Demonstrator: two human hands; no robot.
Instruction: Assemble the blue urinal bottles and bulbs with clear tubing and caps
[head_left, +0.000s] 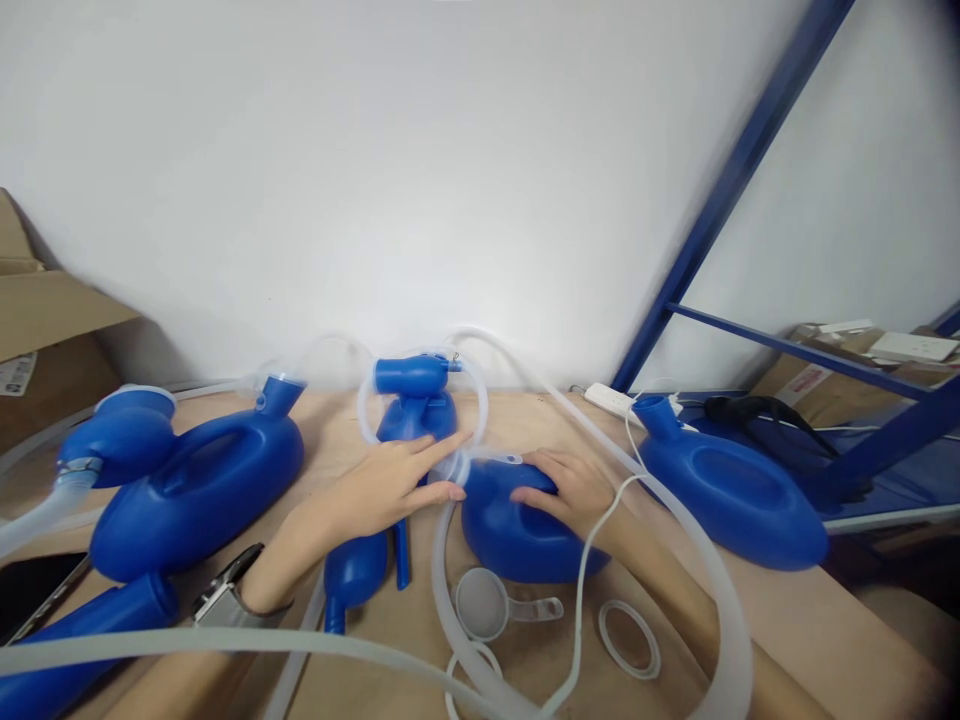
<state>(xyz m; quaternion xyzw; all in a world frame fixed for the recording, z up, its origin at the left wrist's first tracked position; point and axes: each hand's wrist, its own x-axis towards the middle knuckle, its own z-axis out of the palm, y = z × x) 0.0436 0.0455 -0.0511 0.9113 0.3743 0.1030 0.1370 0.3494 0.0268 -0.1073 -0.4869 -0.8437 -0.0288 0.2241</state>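
Our left hand (390,485) has its thumb and forefinger on either side of a round, translucent cap (459,468), holding it at the neck end of a blue bottle (502,545). Our right hand (574,490) grasps the same bottle over its handle, fingers curled across the top. The bottle lies on the worktop (817,650) straight in front of us, its plastic smooth, rounded and semi-matt, with a pale tab (513,459) reaching across its top. Because our fingers hide part of the neck, we can't fairly say how far down the cap sits.

Just before the bottle lie a loose, frosted cap (482,605) with a flat strap and a thin, clear ring (631,640). A thick, milky tube (724,590) bends across our right forearm, and a slim white cable (587,565) hangs in front of the bottle; another pale tube (300,642) crosses our left forearm below the wristwatch (225,595). To the left rests a second blue bottle (206,490), ribless and oval, and to the right a third bottle (739,495) with an open neck. Farther out we see a white power strip (611,400), a cardboard box (64,330) and a plain, pale wall (450,180).
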